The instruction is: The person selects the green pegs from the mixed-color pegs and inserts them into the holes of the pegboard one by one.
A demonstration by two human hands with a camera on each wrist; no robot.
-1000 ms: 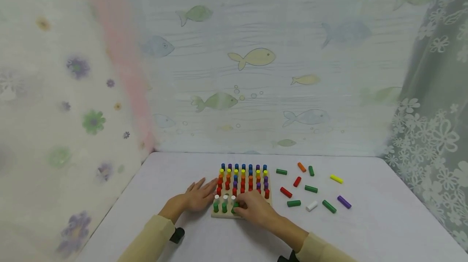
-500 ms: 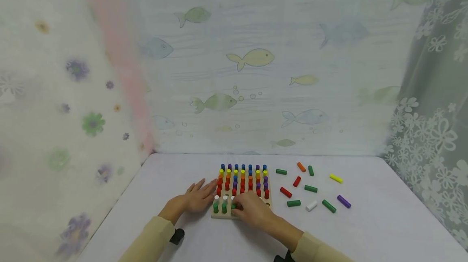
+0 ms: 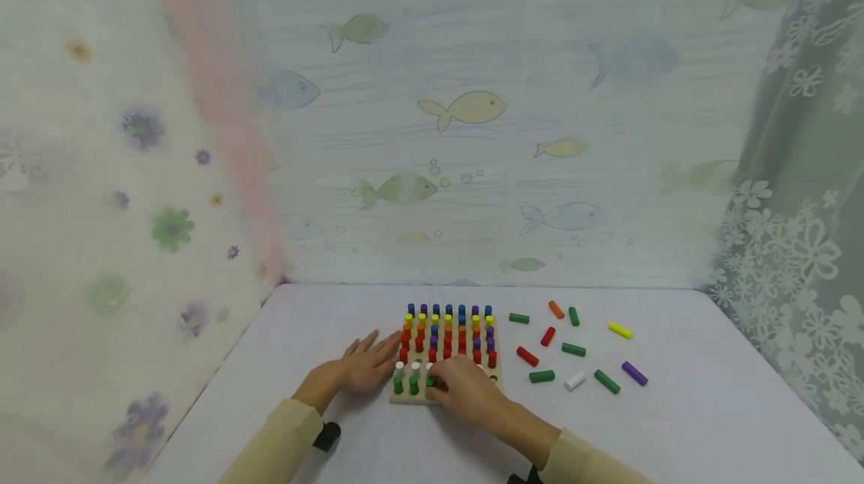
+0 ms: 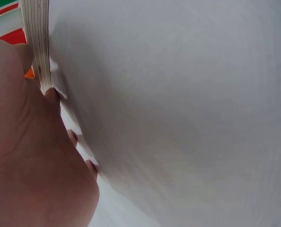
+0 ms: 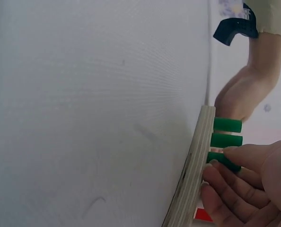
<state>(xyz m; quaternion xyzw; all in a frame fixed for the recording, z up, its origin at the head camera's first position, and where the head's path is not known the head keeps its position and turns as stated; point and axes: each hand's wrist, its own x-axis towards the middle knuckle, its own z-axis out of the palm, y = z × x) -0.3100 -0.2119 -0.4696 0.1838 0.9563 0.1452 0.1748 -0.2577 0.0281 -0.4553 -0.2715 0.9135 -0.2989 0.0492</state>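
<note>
Your left hand: at the pegboard's (image 3: 408,398) 9 o'clock, the left hand (image 3: 365,365) lies palm down with fingers spread and nearly straight, touching the board's side.
Front-left pegs: two green pegs (image 3: 406,384) stand upright toward 7 o'clock on the board; white pegs (image 3: 408,369) stand in the row just behind them.
Board: it lies flat on the surface (image 3: 715,409), with blue and purple pegs (image 3: 449,310) at 12 o'clock, then a mostly yellow row (image 3: 435,319), with orange and red ones nearer you.
Pinched peg: a third green peg (image 5: 229,162) is beside the other two, leaning slightly; you cannot tell whether it sits fully in its hole.
Your right hand: reaching in from 5 o'clock, the right hand (image 3: 467,389) has thumb and index finger closed around that third peg, the other fingers curled close to the board.
Loose pegs: eleven pegs (image 3: 574,350) lie scattered around the board's 3 o'clock, five of them green.
</note>
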